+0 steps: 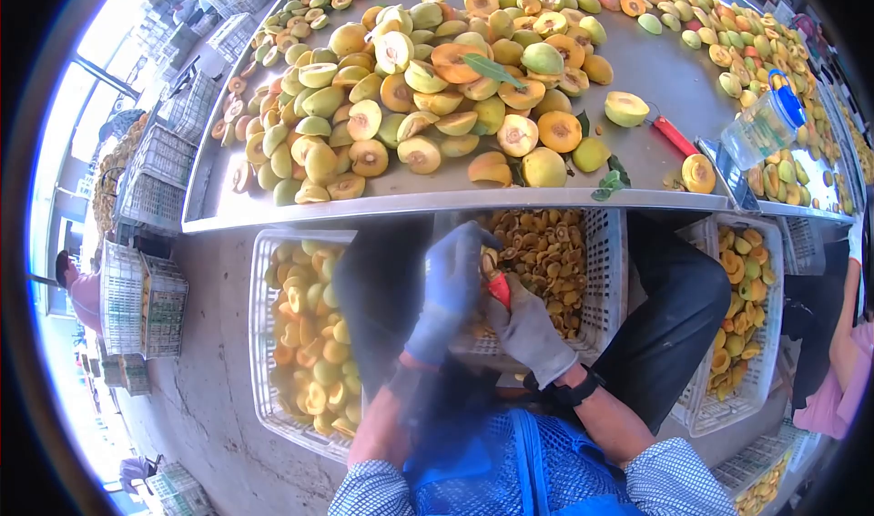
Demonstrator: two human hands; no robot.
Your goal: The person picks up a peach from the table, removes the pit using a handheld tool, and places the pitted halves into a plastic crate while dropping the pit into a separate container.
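Observation:
My right hand [531, 326], in a grey glove, is closed around the red handle of a small hand tool [498, 288]; its working end is hidden at the fruit. My left hand [444, 284], gloved and blurred by motion, has its fingers curled around a yellow peach half [490, 263], only partly visible between the hands. Both hands are above a white crate [605, 275] of brownish pits and scraps [542, 261], between my knees. In front of them, a large heap of halved yellow peaches [437, 106] lies on the metal table.
The metal table's raised edge [437, 208] runs just beyond my hands. On it lie a second red-handled tool [674, 136] and a clear jug with blue lid [765, 129]. Crates of peach halves stand left [259, 370] and right [760, 398]. A person in pink [838, 384] sits at right.

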